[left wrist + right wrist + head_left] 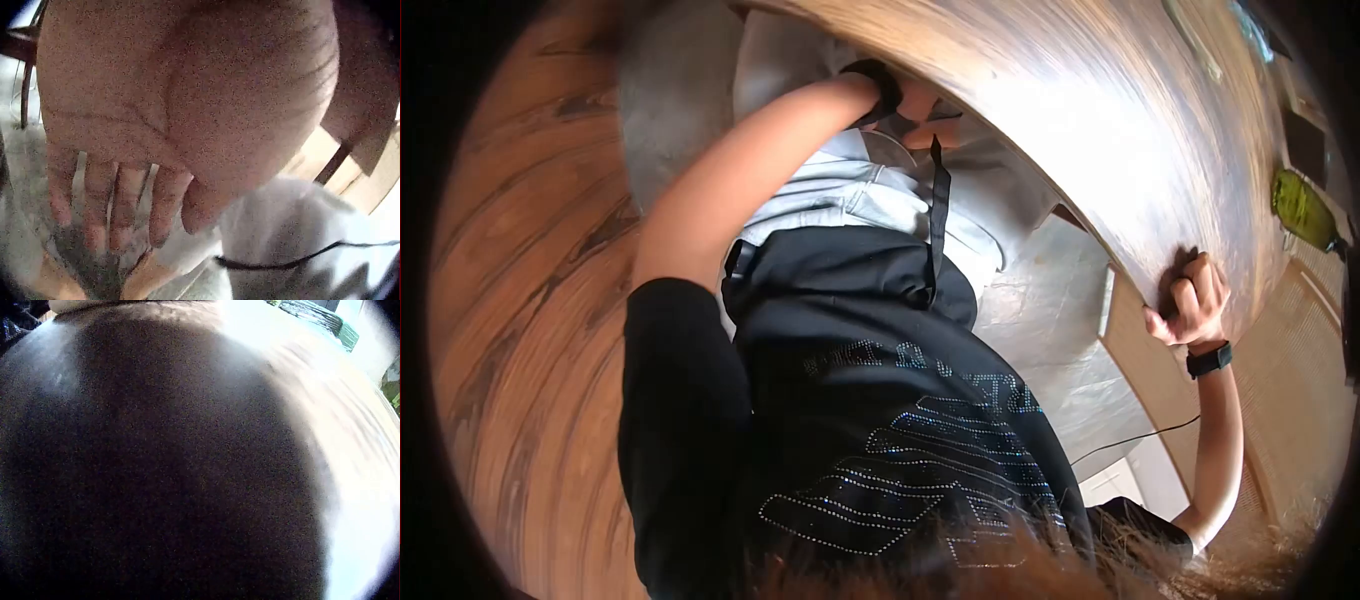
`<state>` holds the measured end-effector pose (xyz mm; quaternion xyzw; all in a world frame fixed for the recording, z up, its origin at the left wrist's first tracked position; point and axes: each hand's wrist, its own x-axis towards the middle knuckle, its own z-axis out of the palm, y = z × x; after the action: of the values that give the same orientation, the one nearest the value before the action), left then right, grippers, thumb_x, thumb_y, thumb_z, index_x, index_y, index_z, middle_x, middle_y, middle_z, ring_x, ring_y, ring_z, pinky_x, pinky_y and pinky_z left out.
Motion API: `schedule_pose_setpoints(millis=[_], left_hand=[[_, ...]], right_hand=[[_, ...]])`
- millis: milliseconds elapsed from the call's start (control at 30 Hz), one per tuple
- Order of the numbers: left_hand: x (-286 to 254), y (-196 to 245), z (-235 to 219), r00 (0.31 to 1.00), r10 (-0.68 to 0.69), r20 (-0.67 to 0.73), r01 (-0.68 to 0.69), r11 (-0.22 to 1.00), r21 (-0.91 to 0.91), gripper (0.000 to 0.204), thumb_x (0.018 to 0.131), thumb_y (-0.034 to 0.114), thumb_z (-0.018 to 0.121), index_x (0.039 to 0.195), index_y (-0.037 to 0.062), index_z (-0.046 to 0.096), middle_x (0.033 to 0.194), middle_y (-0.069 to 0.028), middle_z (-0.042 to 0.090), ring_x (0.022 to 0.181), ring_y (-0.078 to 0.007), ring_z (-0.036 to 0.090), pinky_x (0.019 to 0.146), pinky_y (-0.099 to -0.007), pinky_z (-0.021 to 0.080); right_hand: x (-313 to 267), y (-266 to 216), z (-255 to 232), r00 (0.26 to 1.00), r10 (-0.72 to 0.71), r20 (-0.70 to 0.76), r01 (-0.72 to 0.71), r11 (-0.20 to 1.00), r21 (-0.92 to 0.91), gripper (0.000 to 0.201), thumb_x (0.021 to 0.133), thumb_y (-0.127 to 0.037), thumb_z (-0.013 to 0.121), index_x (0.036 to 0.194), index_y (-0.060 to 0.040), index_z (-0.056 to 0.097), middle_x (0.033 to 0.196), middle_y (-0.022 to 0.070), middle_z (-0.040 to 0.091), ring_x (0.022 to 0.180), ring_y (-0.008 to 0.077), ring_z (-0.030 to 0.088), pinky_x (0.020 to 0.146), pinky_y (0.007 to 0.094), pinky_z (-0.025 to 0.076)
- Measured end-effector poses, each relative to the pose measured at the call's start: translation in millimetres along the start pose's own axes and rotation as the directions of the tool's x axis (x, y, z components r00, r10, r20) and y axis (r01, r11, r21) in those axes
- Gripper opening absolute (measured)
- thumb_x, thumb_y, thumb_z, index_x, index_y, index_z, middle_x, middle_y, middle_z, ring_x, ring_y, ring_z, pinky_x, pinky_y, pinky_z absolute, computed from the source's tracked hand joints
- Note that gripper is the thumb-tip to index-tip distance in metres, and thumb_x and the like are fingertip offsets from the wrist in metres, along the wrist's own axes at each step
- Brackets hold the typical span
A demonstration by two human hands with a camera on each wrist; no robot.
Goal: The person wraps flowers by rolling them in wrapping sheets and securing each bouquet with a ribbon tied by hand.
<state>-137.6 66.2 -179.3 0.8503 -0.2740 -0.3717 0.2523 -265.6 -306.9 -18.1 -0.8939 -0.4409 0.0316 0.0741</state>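
Observation:
My left hand, with a black band at the wrist, is low over the lap beside the table edge and partly hidden by it in the head view. In the left wrist view its palm fills the top and the fingers extend straight, holding nothing. A black drawstring hangs near it over pale grey trousers. My right hand, wearing a black watch, rests on the table corner with curled fingers and nothing in them. The tabletop shows close up in the right wrist view, much of it dark.
The shiny wood-grain table curves across the upper right. A green bottle-like object lies at far right. A thin dark cable runs above the grey floor. A wood-grain surface fills the left.

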Motion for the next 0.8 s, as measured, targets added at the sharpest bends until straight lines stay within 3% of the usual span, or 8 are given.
schedule_pose_setpoints(millis=[300, 433, 600, 800], left_hand=[[54.2, 22.4, 11.9, 0.984, 0.077, 0.159, -0.087, 0.995, 0.056, 0.016, 0.081, 0.012, 0.060, 0.087, -0.0018, 0.065, 0.067, -0.0088, 0.063, 0.066, -0.0208, 0.061, 0.067, -0.0318, 0.050], [69.5, 28.5, 9.7, 0.974, 0.065, 0.217, -0.079, 0.995, 0.058, 0.016, 0.081, 0.012, 0.060, 0.087, -0.0017, 0.065, 0.067, -0.0086, 0.063, 0.065, -0.0207, 0.060, 0.067, -0.0316, 0.049], [104.8, 40.0, -7.2, 0.961, 0.088, 0.263, -0.098, 0.995, 0.024, 0.016, 0.081, 0.012, 0.060, 0.087, -0.0016, 0.065, 0.067, -0.0084, 0.062, 0.065, -0.0205, 0.060, 0.066, -0.0314, 0.049], [173.4, 62.1, -53.5, 0.934, 0.201, 0.296, -0.207, 0.978, -0.012, 0.016, 0.082, 0.012, 0.060, 0.087, -0.0015, 0.065, 0.067, -0.0081, 0.062, 0.064, -0.0203, 0.059, 0.066, -0.0312, 0.049]], right_hand=[[4.2, 2.9, -0.9, 1.000, -0.025, 0.005, 0.025, 0.998, 0.059, 0.049, 0.080, -0.044, 0.063, 0.060, -0.0045, 0.042, 0.065, 0.0115, 0.040, 0.052, 0.0263, 0.046, 0.045, 0.0347, 0.041], [7.9, 7.1, 2.1, 0.995, -0.069, -0.071, 0.076, 0.993, 0.092, 0.044, 0.080, -0.038, 0.063, 0.059, -0.0066, 0.040, 0.061, 0.0084, 0.040, 0.050, 0.0231, 0.046, 0.041, 0.0326, 0.038], [3.8, 14.0, 8.2, 0.985, -0.099, -0.139, 0.118, 0.983, 0.138, 0.044, 0.079, -0.038, 0.064, 0.058, -0.0118, 0.036, 0.061, 0.0034, 0.041, 0.052, 0.0194, 0.047, 0.042, 0.0293, 0.036], [-2.0, 13.3, 10.0, 0.987, -0.046, -0.152, 0.061, 0.994, 0.095, 0.038, 0.077, -0.035, 0.065, 0.058, -0.0161, 0.037, 0.059, -0.0019, 0.038, 0.053, 0.0113, 0.044, 0.046, 0.0233, 0.033]])
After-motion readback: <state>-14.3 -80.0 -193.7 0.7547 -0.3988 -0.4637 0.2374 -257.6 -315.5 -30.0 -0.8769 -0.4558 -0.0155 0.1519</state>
